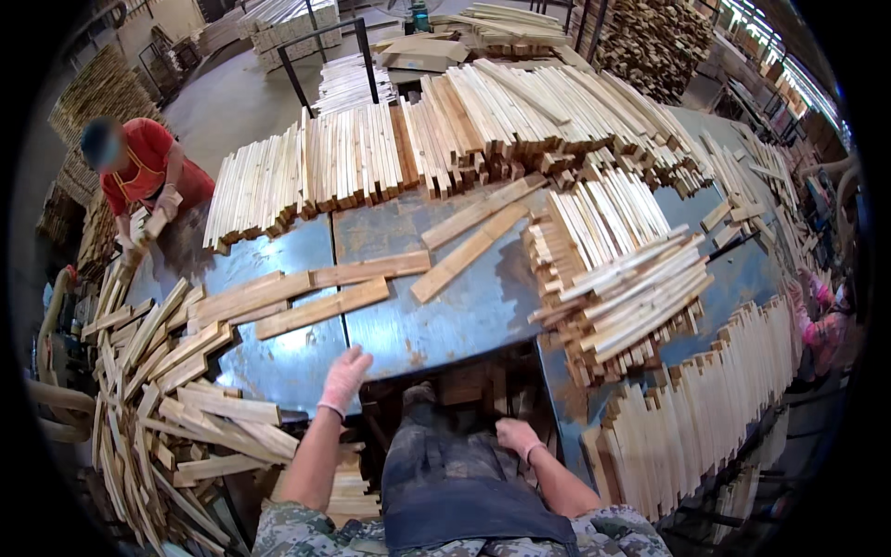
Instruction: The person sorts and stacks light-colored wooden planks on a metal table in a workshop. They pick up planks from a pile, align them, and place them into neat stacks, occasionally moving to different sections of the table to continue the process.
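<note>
My left hand (345,381), in a thin pale glove, hovers at the near edge of the blue metal table (445,330). Its fingers reach forward, apart from any wood. Nearest to it lies a short wooden board (322,308), with longer boards (251,296) just behind. Close to my body, my right hand (518,436) is held low beside my dark apron (455,464). Its fingers are curled in and I see nothing in them. Two loose boards (471,251) lie at a slant mid-table.
Rows of upright wooden strips (362,153) line the far side. At right stand a stack of strips (640,288) and another row (696,408). Jumbled boards (167,390) heap at left. A co-worker in red (153,167) handles wood; someone in pink (821,316) is at far right.
</note>
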{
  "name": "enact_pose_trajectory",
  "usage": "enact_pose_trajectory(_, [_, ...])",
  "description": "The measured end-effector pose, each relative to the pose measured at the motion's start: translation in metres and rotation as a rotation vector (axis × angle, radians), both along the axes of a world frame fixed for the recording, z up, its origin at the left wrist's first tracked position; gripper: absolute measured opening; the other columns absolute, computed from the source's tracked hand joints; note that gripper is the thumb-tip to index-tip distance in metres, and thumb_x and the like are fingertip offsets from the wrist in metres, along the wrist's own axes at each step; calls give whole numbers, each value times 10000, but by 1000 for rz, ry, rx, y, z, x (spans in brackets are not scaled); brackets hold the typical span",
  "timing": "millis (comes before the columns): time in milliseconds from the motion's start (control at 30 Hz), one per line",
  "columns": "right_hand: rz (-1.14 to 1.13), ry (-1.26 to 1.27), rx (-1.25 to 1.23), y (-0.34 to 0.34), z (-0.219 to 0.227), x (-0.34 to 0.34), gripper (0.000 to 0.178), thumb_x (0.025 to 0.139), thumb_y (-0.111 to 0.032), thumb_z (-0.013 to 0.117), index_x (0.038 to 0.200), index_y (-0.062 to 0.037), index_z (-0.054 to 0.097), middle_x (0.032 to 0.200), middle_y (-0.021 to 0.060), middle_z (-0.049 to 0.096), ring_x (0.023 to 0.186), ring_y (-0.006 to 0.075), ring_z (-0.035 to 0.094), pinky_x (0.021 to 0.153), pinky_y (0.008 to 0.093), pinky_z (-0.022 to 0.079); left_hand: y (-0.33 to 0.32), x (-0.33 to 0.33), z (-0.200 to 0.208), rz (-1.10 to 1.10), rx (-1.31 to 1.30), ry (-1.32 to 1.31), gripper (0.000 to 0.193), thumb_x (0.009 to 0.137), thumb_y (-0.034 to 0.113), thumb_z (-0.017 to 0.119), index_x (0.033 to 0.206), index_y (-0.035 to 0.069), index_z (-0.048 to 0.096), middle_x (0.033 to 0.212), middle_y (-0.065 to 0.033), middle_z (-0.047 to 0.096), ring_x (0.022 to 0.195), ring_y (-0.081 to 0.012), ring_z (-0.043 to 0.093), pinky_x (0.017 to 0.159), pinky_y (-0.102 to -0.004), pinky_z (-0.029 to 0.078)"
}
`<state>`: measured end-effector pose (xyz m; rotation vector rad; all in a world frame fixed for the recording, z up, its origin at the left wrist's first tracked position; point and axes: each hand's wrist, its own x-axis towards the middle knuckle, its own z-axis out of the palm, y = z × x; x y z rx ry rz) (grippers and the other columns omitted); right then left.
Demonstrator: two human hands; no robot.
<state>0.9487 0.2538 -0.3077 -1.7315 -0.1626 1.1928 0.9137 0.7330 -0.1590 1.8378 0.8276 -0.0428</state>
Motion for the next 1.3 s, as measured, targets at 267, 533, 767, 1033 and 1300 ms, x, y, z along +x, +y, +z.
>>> enact_pose_trajectory(267, [-362,398,-647,-28,1,-15,256,956,-299,577,967,-70,691,909,208,745,897,432,718,792,514,552,231,239,-10,100,544,251,920,916,508,711,1571,-74,432,1547,-329,532,1453,-437,513,1201,-470,429])
enact_pose_trajectory(533, [166,-100,-598,45,82,9,353,1021,-308,484,1067,-46,717,1146,238,734,1122,451,672,935,512,523,392,403,-42,136,602,461,610,970,490,711,1321,-6,656,1188,-236,752,1150,-437,700,1076,-504,499])
enact_pose_trajectory(767, [-141,203,-717,88,78,28,554,1027,-487,501,1206,-16,731,1294,257,706,1273,430,628,1068,491,473,433,430,-88,249,373,127,666,965,351,755,1392,-123,566,1253,-240,679,1146,-364,655,993,-473,526])
enact_pose_trajectory(1033, [-178,153,-610,112,52,57,549,1014,-486,534,1239,-21,721,1290,255,711,1257,435,642,1067,482,481,262,350,-45,106,-168,-468,465,965,190,733,1363,-6,594,1153,-89,688,982,-171,659,864,-338,566])
enact_pose_trajectory(1300, [-329,-40,-430,110,41,63,528,1021,-481,559,1225,-19,710,1258,253,710,1220,426,652,1030,460,490,-57,377,103,-597,-223,-23,404,804,199,784,1123,-36,705,941,-125,746,861,-211,719,800,-377,584])
